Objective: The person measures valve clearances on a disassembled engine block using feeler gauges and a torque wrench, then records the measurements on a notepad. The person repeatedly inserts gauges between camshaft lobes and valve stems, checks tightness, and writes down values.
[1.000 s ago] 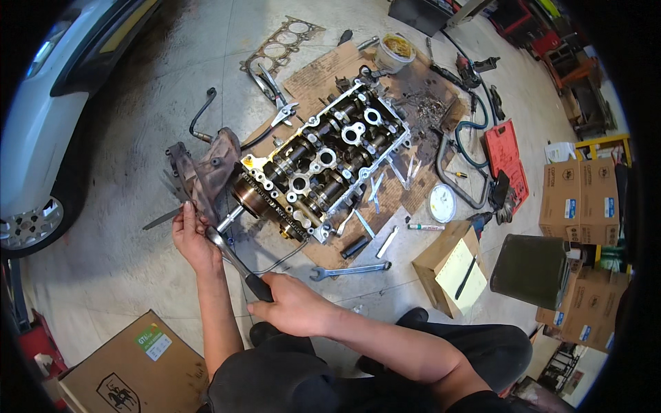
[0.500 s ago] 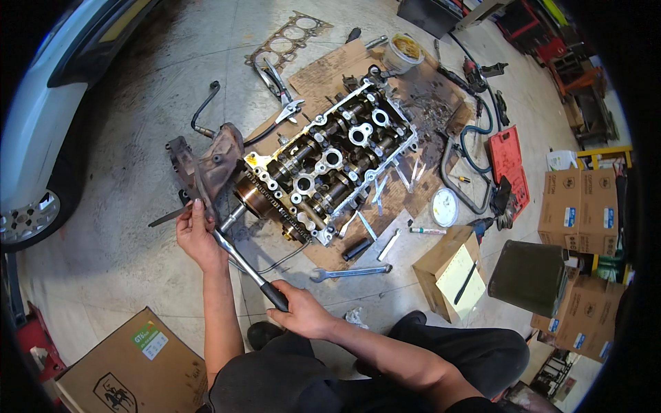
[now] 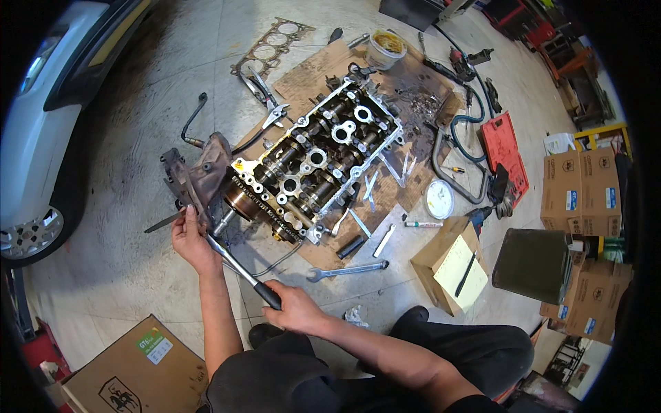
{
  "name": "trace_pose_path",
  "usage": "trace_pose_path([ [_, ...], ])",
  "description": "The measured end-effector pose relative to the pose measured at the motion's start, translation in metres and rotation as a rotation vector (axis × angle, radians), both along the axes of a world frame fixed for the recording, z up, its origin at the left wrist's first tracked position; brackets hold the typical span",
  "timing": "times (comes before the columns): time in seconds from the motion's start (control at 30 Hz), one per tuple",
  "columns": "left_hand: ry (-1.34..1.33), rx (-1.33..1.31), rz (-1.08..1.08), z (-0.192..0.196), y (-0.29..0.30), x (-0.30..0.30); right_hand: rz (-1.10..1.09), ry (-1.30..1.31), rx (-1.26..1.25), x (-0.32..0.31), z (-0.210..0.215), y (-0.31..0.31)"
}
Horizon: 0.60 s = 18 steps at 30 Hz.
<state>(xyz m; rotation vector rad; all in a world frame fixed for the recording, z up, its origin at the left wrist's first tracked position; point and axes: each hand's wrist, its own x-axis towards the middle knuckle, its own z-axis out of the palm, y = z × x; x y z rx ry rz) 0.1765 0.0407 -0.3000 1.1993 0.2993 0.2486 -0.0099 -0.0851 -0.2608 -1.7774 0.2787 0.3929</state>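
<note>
My right hand point(image 3: 295, 310) is closed round the black grip of a long-handled ratchet point(image 3: 240, 265). From the ratchet's head a bright socket point(image 3: 222, 223) reaches to the brown cam gear point(image 3: 242, 199) at the near left end of a cylinder head point(image 3: 323, 162). My left hand point(image 3: 195, 242) is closed on a dark flat metal bar point(image 3: 161, 224), whose end sticks out to the left. Its fingers are close to the ratchet head; whether they touch it I cannot tell. Camshafts show in the open top of the cylinder head. A rusty manifold point(image 3: 206, 165) lies just beyond my left hand.
Oily cardboard point(image 3: 310, 72) lies under the cylinder head. Around it are pliers point(image 3: 274, 113), a head gasket point(image 3: 272, 47), a combination wrench point(image 3: 348, 270), a tub point(image 3: 387, 49) and a red tool case point(image 3: 504, 151). Cartons point(image 3: 582, 189) stand at right, a car point(image 3: 51, 89) at left.
The whole view has shifted a little, so the cylinder head sits slightly farther left. Both hands keep their holds, and the ratchet stays at nearly the same angle.
</note>
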Motion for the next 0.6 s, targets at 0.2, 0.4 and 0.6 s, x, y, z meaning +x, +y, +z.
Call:
trace_pose_path([
  [0.2, 0.027, 0.018, 0.018, -0.001, -0.005, -0.006, -0.04, 0.064, -0.064, -0.006, -0.027, -0.008],
  [0.4, 0.055, -0.027, -0.004, -0.007, 0.0, 0.0, 0.003, 0.115, -0.063, 0.0, -0.009, 0.0],
  [0.6, 0.249, -0.151, -0.067, 0.008, 0.006, 0.003, 0.216, 0.212, -0.007, 0.039, 0.095, -0.016],
])
